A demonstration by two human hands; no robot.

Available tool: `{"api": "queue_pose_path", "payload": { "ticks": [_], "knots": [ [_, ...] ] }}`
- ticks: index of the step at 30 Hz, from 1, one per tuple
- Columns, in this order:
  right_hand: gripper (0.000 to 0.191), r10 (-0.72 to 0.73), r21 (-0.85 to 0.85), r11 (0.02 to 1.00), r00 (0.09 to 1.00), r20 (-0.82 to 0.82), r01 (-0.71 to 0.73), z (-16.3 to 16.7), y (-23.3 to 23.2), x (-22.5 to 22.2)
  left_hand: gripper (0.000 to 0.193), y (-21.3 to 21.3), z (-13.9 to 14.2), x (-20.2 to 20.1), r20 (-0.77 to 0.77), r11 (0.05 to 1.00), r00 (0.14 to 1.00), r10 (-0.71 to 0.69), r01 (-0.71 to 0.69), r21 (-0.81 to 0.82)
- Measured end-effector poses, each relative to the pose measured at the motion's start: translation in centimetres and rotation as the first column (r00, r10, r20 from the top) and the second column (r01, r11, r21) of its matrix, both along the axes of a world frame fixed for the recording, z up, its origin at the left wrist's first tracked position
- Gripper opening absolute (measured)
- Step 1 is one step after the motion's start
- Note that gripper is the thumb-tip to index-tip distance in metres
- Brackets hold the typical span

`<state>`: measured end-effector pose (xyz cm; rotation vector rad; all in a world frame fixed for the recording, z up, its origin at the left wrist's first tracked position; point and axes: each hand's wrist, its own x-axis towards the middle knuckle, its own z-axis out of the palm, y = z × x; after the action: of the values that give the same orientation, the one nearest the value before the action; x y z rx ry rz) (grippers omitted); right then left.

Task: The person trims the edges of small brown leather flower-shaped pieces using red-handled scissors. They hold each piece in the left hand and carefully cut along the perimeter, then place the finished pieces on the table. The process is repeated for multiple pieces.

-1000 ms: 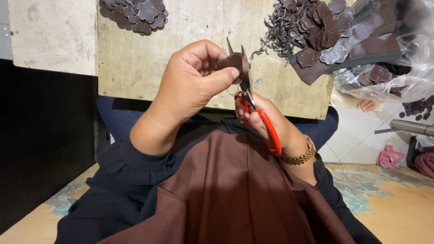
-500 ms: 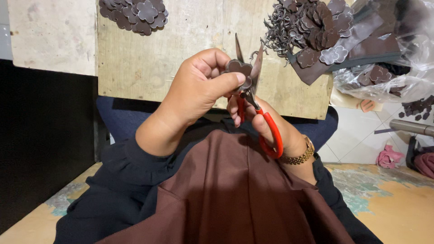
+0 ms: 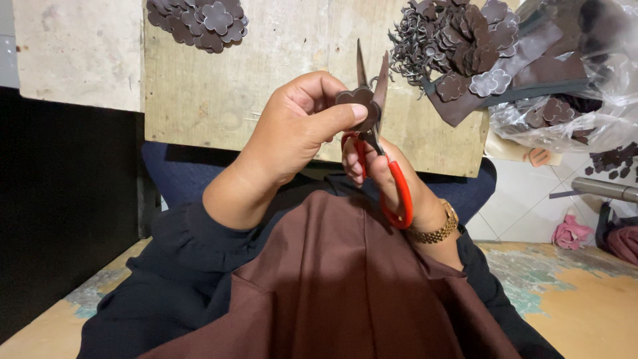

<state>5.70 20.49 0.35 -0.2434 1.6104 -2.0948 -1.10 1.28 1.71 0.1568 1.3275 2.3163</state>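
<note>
I note my left hand [image 3: 292,136] pinching a brown flower piece [image 3: 359,100] above the board [image 3: 219,93]. The scissors [image 3: 375,126], blades parted around the piece, sit gripped in my right hand [image 3: 385,176].

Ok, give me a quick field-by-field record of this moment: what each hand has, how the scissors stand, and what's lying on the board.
left hand: pinches a small brown flower-shaped piece between thumb and fingers
right hand: grips the red-handled scissors
scissor blades: open, pointing up, at the piece
wooden board: lies behind the hands
far left of board: pile of cut brown flowers
far right of board: heap of brown scraps and flowers
right wrist: gold watch
lap: brown cloth
</note>
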Motion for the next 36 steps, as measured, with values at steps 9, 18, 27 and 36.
{"api": "queue_pose_path", "payload": {
  "ticks": [9,18,27,36],
  "knots": [
    [0.059,-0.097,-0.076,0.993,0.995,-0.018,0.096,-1.0,-1.2,0.5,0.009,0.6,-0.6,0.2,0.019,0.999,0.999,0.051,-0.051,-0.008],
    [0.056,-0.104,-0.104,0.988,0.992,0.065,0.11,-0.6,-1.4,0.6,0.009,0.6,-0.5,0.2,0.018,0.998,0.998,0.054,-0.053,-0.021],
    [0.052,-0.068,-0.101,0.992,0.993,0.097,0.078,-0.5,-0.8,0.5,0.008,0.0,-0.9,0.0,0.002,0.999,0.999,0.046,-0.046,0.013],
    [0.053,-0.046,-0.035,0.998,0.994,0.094,0.05,-0.8,-0.4,0.5,0.008,-0.3,-1.0,-0.2,0.02,0.995,0.997,0.074,-0.072,-0.064]
  ]
}}
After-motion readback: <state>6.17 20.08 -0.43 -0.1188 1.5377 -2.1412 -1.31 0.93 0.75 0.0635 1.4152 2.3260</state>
